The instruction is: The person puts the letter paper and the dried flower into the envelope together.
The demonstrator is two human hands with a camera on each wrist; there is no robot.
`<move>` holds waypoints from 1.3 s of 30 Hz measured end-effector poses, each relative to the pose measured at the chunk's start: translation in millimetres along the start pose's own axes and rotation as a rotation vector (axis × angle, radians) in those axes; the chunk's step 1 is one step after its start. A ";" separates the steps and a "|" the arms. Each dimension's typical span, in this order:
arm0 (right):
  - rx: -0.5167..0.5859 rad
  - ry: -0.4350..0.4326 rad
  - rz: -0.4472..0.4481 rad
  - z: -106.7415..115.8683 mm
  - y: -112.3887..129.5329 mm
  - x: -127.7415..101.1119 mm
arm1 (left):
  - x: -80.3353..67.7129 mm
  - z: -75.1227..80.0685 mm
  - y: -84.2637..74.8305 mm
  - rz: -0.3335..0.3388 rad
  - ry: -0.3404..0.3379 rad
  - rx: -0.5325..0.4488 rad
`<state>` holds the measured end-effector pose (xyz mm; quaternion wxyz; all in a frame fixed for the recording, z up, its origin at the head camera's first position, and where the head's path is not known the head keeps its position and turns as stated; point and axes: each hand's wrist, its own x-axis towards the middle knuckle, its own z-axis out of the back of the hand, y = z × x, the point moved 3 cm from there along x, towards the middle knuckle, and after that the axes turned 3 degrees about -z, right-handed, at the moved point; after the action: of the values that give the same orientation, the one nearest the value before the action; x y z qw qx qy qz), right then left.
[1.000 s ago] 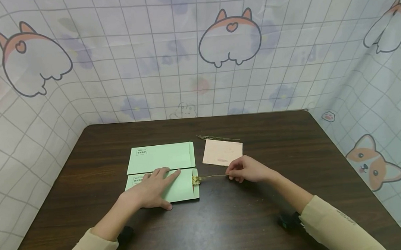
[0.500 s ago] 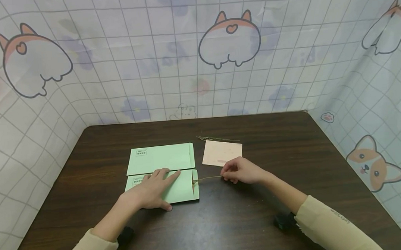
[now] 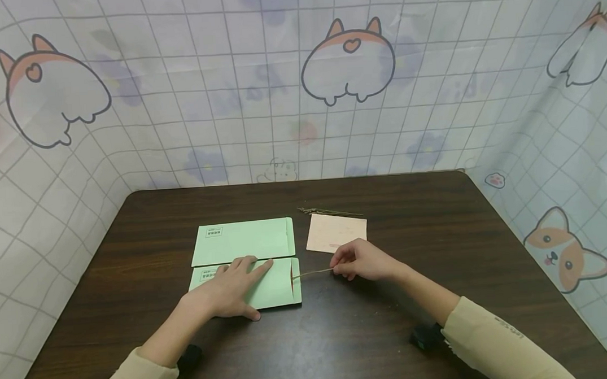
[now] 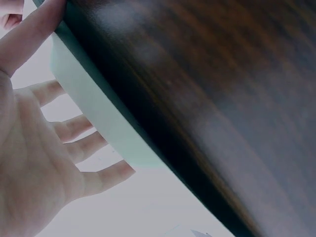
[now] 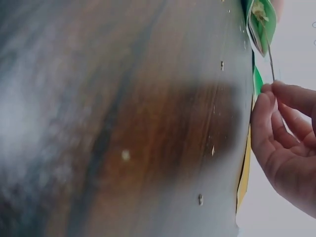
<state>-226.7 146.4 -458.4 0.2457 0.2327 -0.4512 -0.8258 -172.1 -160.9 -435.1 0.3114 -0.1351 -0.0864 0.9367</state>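
While the left hand (image 3: 226, 292) lies flat with spread fingers on the near green envelope (image 3: 274, 284), the right hand (image 3: 362, 261), pinching the dried flower stem (image 3: 312, 273), should probably feed it straight and low into the open mouth, lest it snap.

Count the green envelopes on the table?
2. The far envelope lies flat, untouched. The near envelope sits just in front of it, under the left hand, with a dried stem going into its open end. None appear hidden.
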 end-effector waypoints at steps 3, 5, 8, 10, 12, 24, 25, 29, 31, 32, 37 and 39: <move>-0.012 -0.013 0.002 -1.7 3.0 1.2 | -0.2 -0.4 0.4 -0.001 -0.001 -0.003; -0.015 -0.023 0.003 -3.0 4.7 2.4 | -0.3 -0.7 0.6 -0.003 -0.003 -0.004; -0.018 -0.038 0.003 -4.8 6.1 4.0 | -0.4 -1.2 1.0 -0.005 -0.006 -0.007; -0.024 -0.047 0.006 -6.0 6.0 5.4 | -0.5 -1.1 0.9 -0.006 -0.008 -0.008; -0.030 -0.051 0.011 -6.9 5.7 6.4 | -0.4 -1.0 0.7 -0.005 -0.008 -0.008; -0.016 -0.040 0.026 -16.8 9.4 13.7 | -0.4 -0.8 0.0 0.004 -0.004 -0.009; -0.017 -0.038 0.027 -17.9 10.0 14.1 | -0.5 -0.9 0.0 0.004 -0.003 -0.010; -0.021 -0.033 0.036 -22.1 11.7 16.5 | -0.4 -1.2 0.6 0.005 0.001 -0.014; -0.022 -0.032 0.038 -24.0 12.7 17.6 | -0.3 -1.5 0.9 0.005 0.002 -0.014; -0.021 -0.032 0.038 -24.8 13.1 18.0 | -0.2 -1.6 1.0 0.005 0.003 -0.014; -0.015 -0.028 0.027 -29.2 17.6 20.0 | 0.1 -1.4 1.0 0.004 0.002 -0.012; -0.011 -0.029 0.027 -30.6 18.1 21.0 | 0.4 -1.6 1.3 0.004 0.001 -0.010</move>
<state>-220.9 105.7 -461.1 0.2519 0.2133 -0.4531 -0.8281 -172.7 -161.5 -437.0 0.3089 -0.1373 -0.0907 0.9368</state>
